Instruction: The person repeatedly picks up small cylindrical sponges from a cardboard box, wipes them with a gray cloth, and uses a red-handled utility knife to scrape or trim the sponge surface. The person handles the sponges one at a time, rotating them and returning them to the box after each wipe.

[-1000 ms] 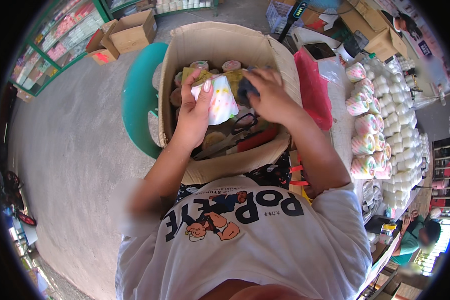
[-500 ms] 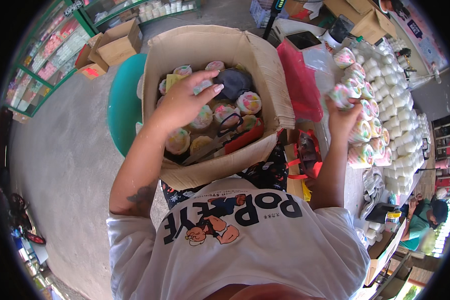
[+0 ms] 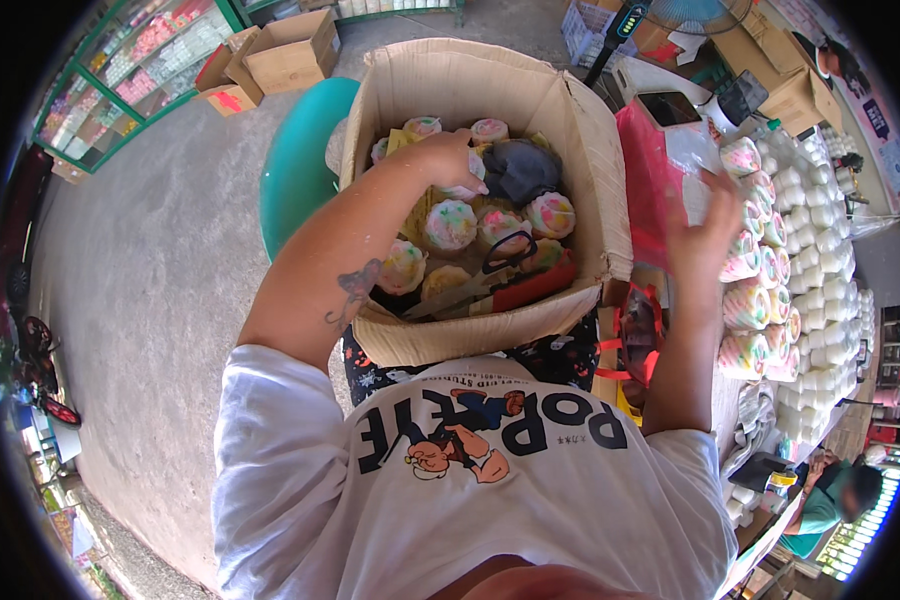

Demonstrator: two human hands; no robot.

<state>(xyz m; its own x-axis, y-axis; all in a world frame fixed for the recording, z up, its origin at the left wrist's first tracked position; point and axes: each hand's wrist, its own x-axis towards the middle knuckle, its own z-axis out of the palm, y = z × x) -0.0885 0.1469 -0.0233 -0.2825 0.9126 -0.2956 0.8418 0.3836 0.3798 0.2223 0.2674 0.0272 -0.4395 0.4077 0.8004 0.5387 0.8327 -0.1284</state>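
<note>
Inside the cardboard box (image 3: 590,150) on my lap, my left hand (image 3: 450,160) curls its fingers round a whitish round bundle (image 3: 460,188), mostly hidden under it. Several round white bundles with pink, green and yellow swirls, such as this multicoloured bundle (image 3: 451,225), lie around it. They look like wound yarn or thread. A dark blue cloth (image 3: 520,172) is beside my left fingers, and scissors (image 3: 470,290) with dark handles lie nearer me. To the right, my right hand (image 3: 705,230) is raised, slightly blurred, fingers apart and empty. It is close to stacked multicoloured bundles (image 3: 755,305) on the table.
Rows of white cone-like pieces (image 3: 820,290) stand beyond the stack. A pink plastic bag (image 3: 645,180) and a phone (image 3: 668,108) lie by the box. A teal chair (image 3: 305,160) is at left. Another person (image 3: 835,500) sits at lower right.
My right hand held a multicoloured bundle beside the stack; now it is empty with fingers spread. My left hand has lowered into the box and closed round a bundle. The view has shifted.
</note>
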